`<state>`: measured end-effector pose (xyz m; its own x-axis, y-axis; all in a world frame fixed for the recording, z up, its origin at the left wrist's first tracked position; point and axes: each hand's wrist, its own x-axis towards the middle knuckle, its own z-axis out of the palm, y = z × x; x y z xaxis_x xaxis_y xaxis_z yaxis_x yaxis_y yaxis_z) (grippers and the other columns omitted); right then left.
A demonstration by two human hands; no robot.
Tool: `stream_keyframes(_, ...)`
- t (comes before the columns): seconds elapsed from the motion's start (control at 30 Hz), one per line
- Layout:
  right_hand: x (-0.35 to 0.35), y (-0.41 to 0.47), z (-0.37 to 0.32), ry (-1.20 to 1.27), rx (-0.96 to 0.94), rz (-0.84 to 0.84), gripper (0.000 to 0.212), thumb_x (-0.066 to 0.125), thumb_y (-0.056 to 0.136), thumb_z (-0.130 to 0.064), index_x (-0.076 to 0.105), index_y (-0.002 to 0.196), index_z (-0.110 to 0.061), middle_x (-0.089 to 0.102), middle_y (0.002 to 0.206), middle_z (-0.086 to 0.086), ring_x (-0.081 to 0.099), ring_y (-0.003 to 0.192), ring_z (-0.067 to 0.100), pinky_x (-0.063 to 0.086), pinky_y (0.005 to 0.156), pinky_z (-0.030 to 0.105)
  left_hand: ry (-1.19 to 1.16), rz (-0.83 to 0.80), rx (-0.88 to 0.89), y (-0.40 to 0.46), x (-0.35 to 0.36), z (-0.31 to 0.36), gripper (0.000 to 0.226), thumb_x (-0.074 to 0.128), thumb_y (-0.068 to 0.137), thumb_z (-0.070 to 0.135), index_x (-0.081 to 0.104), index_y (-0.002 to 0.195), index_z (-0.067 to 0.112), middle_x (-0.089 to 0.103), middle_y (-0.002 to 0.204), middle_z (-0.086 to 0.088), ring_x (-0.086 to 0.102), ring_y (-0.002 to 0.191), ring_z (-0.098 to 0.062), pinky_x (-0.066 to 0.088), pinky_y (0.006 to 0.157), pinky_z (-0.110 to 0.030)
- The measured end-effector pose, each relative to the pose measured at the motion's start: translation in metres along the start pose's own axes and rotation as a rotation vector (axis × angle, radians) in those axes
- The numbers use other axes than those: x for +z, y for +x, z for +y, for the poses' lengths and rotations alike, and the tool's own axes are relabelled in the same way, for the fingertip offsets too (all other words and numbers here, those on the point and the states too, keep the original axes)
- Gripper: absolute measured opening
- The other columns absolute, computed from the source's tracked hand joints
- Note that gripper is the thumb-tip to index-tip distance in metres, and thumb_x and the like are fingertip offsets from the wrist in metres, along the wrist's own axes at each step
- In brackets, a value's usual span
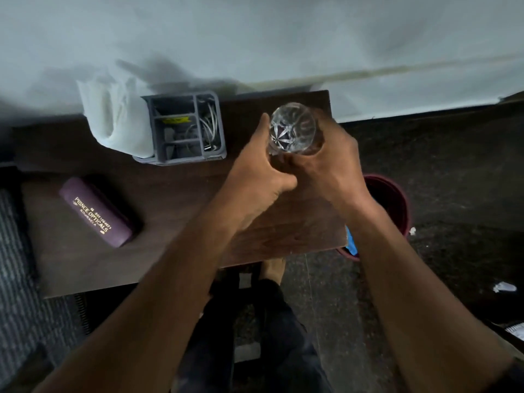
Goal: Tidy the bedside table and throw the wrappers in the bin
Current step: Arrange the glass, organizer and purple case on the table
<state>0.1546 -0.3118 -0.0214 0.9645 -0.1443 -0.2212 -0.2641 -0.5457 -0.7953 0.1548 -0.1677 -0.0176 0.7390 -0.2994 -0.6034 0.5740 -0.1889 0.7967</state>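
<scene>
Dark wood makes up the table (93,265), the widest thing in view; it runs from the bed at the left to a far right corner by the wall. Both hands meet above that far right corner. The left hand (256,173) and the right hand (326,163) are clamped on a clear cut glass (292,127) — left thumb up along its side, right fingers curled round the other side. Whether its base touches the wood cannot be told from above.

The step in hand looks like setting the glass in a tidy spot. To do it well, the person should keep it upright, lower it flat well inside the edges, and let one hand go only once it stands firm; cut glass is slick and heavy, so a loose hold near the right edge risks a drop toward the bin (394,205) on the floor just beside that edge.

Next in size, a grey organiser (181,154) sits at the far edge with cables in its right slots, a white tissue (113,114) bunched against its left side. A purple case (96,212) lies slantwise near the left edge. Small white scraps (504,287) — probably wrappers — lie on the floor, well apart from the bin.
</scene>
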Motion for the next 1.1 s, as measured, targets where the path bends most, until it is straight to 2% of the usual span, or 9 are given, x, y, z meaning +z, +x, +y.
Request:
stream_keyframes(0.17, -0.001, 0.02, -0.004, -0.07, -0.049, -0.009, 0.052, 0.086, 0.077, -0.024, 0.066, 0.124, -0.018, 0.071, 0.11, -0.008, 0.063, 0.098, 0.0, 0.045, 0.079, -0.001, -0.008, 0.03, 0.017, 0.018, -0.004, 0.011, 0.112, 0.068, 0.071, -0.018, 0.017, 0.164, 0.02, 0.054, 0.147, 0.008, 0.061, 0.104, -0.004, 0.047, 0.098, -0.027)
stream_keyframes(0.4, -0.003, 0.023, -0.001, -0.083, 0.012, -0.035, 0.071, 0.088, 0.075, -0.024, 0.055, 0.137, -0.015, 0.067, 0.12, -0.007, 0.062, 0.108, 0.004, 0.042, 0.076, -0.004, 0.002, 0.128, 0.018, 0.017, -0.001, 0.0, 0.1, 0.064, 0.085, 0.0, 0.009, 0.164, 0.024, 0.033, 0.167, -0.001, 0.053, 0.12, 0.015, 0.043, 0.091, -0.009)
stream_keyframes(0.5, 0.005, 0.012, 0.012, 0.053, 0.288, -0.022, 0.085, 0.078, 0.08, 0.003, 0.036, 0.152, -0.01, 0.061, 0.128, -0.001, 0.06, 0.104, 0.008, 0.049, 0.073, 0.002, -0.045, 0.305, -0.036, -0.01, -0.014, -0.023, 0.071, 0.053, 0.096, -0.007, 0.029, 0.16, 0.013, 0.042, 0.162, -0.007, 0.049, 0.14, -0.007, 0.042, 0.095, -0.004)
stream_keyframes(0.63, 0.039, -0.021, 0.019, 0.393, 0.7, 0.034, 0.038, 0.06, 0.09, 0.012, 0.057, 0.124, -0.006, 0.063, 0.111, 0.016, 0.067, 0.095, 0.026, 0.062, 0.088, 0.042, -0.346, 0.649, -0.212, -0.056, -0.044, -0.06, 0.043, 0.043, 0.099, -0.012, 0.054, 0.139, 0.001, 0.063, 0.138, -0.02, 0.065, 0.107, -0.017, 0.053, 0.089, -0.021)
stream_keyframes(0.73, 0.082, -0.047, 0.005, 0.433, 0.605, -0.125, 0.047, 0.056, 0.09, 0.017, 0.059, 0.129, -0.009, 0.063, 0.123, 0.01, 0.066, 0.115, 0.027, 0.057, 0.089, 0.032, -0.296, 0.942, -0.183, -0.077, -0.076, -0.069, 0.048, 0.048, 0.093, -0.013, 0.054, 0.137, 0.004, 0.062, 0.139, -0.02, 0.058, 0.111, -0.017, 0.046, 0.095, -0.027)
stream_keyframes(0.83, 0.115, -0.051, -0.024, 0.45, 0.447, -0.236, 0.073, 0.054, 0.087, 0.018, 0.04, 0.152, -0.011, 0.051, 0.15, -0.002, 0.05, 0.138, 0.013, 0.045, 0.113, 0.034, -0.163, 1.062, -0.085, -0.075, -0.116, -0.062, 0.061, 0.049, 0.088, -0.011, 0.048, 0.147, 0.004, 0.057, 0.143, -0.01, 0.058, 0.123, -0.011, 0.043, 0.094, -0.005)
stream_keyframes(0.97, 0.133, -0.042, -0.047, 0.474, 0.357, -0.241, 0.085, 0.053, 0.067, 0.006, 0.046, 0.149, -0.017, 0.059, 0.144, -0.007, 0.055, 0.131, 0.006, 0.051, 0.082, 0.021, -0.166, 0.931, -0.142, -0.06, -0.145, -0.047, 0.074, 0.051, 0.084, -0.011, 0.045, 0.154, 0.012, 0.064, 0.095, 0.011, 0.057, 0.06, 0.014, 0.045, 0.057, -0.004)
stream_keyframes(1.03, 0.134, -0.039, -0.053, 0.444, 0.377, -0.162, 0.084, 0.055, 0.067, 0.004, 0.046, 0.148, -0.016, 0.057, 0.146, -0.002, 0.053, 0.135, 0.011, 0.053, 0.082, 0.023, -0.151, 0.713, -0.191, -0.053, -0.146, -0.043, 0.075, 0.052, 0.081, -0.01, 0.049, 0.151, 0.014, 0.07, 0.085, 0.016, 0.054, 0.065, 0.004, 0.043, 0.06, -0.013)
stream_keyframes(1.1, 0.133, -0.037, -0.056, 0.419, 0.398, -0.09, 0.085, 0.057, 0.071, 0.003, 0.04, 0.153, -0.014, 0.05, 0.154, 0.001, 0.046, 0.142, 0.013, 0.053, 0.103, 0.034, -0.127, 0.602, -0.201, -0.053, -0.141, -0.036, 0.078, 0.054, 0.074, -0.003, 0.051, 0.15, 0.013, 0.075, 0.104, -0.005, 0.058, 0.083, -0.013, 0.049, 0.071, -0.025)
